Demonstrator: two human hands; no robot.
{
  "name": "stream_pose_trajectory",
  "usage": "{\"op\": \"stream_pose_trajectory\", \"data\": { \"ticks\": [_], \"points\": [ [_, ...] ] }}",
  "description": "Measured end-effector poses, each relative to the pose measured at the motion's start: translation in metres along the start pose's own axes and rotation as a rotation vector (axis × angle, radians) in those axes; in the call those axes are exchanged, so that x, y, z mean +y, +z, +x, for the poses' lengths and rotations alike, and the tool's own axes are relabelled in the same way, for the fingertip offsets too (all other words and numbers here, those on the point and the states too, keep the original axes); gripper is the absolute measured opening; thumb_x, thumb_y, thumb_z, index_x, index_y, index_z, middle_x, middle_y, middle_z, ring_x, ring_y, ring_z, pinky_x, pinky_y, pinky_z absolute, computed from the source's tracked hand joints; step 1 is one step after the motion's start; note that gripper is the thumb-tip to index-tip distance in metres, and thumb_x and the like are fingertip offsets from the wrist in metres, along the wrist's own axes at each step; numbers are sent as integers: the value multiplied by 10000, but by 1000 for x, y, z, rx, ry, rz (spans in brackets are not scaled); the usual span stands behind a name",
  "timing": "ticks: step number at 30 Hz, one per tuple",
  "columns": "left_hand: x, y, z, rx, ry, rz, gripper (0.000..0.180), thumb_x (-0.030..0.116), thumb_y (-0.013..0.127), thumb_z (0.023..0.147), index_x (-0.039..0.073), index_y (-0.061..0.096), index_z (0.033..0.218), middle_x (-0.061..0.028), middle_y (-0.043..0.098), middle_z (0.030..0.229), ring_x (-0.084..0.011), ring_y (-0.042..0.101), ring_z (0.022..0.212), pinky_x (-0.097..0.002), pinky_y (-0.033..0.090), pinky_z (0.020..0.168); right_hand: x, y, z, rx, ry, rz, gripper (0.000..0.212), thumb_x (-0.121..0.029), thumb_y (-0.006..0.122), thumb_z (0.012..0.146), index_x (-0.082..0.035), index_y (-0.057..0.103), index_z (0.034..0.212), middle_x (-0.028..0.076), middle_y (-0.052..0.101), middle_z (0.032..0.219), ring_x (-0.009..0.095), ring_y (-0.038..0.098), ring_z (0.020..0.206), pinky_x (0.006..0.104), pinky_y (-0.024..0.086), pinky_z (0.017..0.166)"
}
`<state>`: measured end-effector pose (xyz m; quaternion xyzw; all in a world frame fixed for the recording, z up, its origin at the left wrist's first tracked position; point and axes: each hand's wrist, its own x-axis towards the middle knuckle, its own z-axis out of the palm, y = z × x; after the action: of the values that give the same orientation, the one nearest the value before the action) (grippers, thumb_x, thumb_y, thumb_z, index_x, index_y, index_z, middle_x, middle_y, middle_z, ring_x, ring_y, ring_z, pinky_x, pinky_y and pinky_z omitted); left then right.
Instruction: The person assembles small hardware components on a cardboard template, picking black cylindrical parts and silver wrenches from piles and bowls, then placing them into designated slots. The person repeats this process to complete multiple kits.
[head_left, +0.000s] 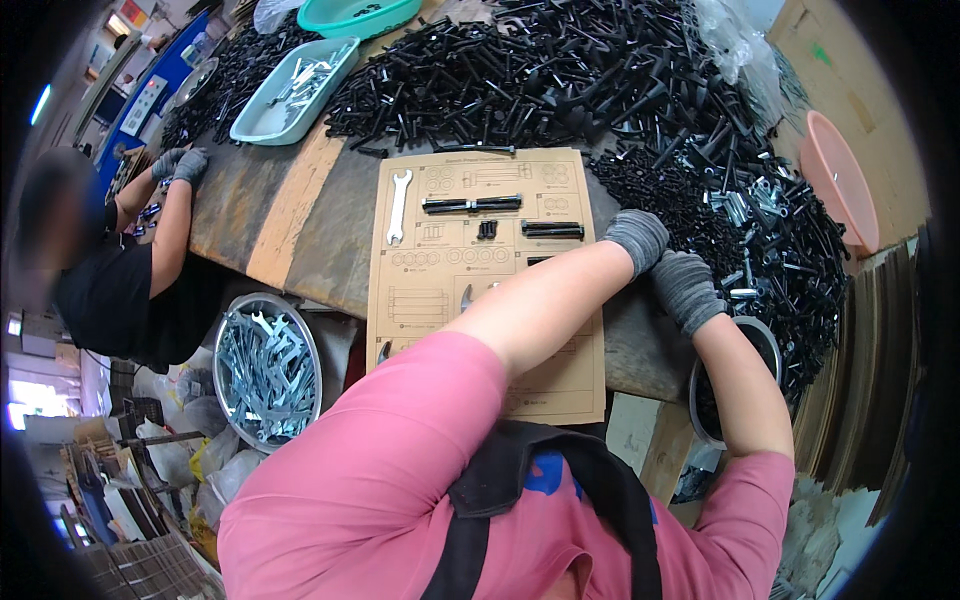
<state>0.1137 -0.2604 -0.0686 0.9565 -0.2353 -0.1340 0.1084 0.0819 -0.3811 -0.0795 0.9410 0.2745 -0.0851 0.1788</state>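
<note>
My left hand [638,241] and my right hand [688,292], both in grey knit gloves, meet at the near edge of a heap of small black screws [650,190]. The fingers of both are curled in; whatever they hold is hidden. My left forearm crosses a printed cardboard sheet [400,290] and covers part of it. On that sheet lie a silver open-end wrench [399,206], a row of long black bolts [472,204], a small black cluster of fasteners [487,230] and another group of black bolts [552,230]. Other metal pieces show partly beside my arm.
Black bolts [560,75] pile across the table's back. A teal tray [295,92] holds silver parts. Silver fasteners [765,195] and a pink basin [838,180] are on the right. Metal bowls stand below: one with wrenches [265,370], another beneath my right forearm. A co-worker [130,260] works left.
</note>
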Motion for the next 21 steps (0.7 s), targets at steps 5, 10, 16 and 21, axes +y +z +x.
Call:
{"op": "stream_pose_trajectory", "data": {
  "ticks": [5, 10, 16, 21],
  "points": [
    [-30, -21, -35, 182, 106, -12, 201, 176, 562, 764, 84, 636, 928, -144, 623, 894, -297, 595, 893, -386, 485, 767, -2, -5, 0, 52, -22, 36, 164, -144, 466, 815, -72, 603, 872, 137, 615, 872, 280, 619, 795, 397, 500, 650],
    [-120, -48, -134, 281, 6, -66, 188, 60, 574, 755, 102, 628, 930, -123, 608, 887, -289, 590, 843, -371, 475, 758, 7, -23, -5, -19, -81, 138, 158, -183, 533, 777, -101, 614, 884, 125, 583, 919, 302, 588, 847, 400, 481, 718],
    [-174, -44, -217, -19, -195, 151, 194, 63, 582, 771, 118, 631, 950, -87, 611, 858, -237, 608, 753, -326, 490, 696, -16, -61, 13, 239, -184, 551, 150, -175, 577, 746, -99, 625, 867, 117, 584, 868, 282, 580, 799, 376, 471, 717],
    [-177, -26, -222, 160, -406, -275, 146, 60, 538, 780, 90, 624, 894, -57, 581, 659, -182, 573, 622, -278, 477, 586, -81, -90, 41, 396, -453, 782, 150, -118, 640, 704, -57, 620, 840, 87, 601, 821, 223, 581, 771, 320, 483, 695]
  ]
}}
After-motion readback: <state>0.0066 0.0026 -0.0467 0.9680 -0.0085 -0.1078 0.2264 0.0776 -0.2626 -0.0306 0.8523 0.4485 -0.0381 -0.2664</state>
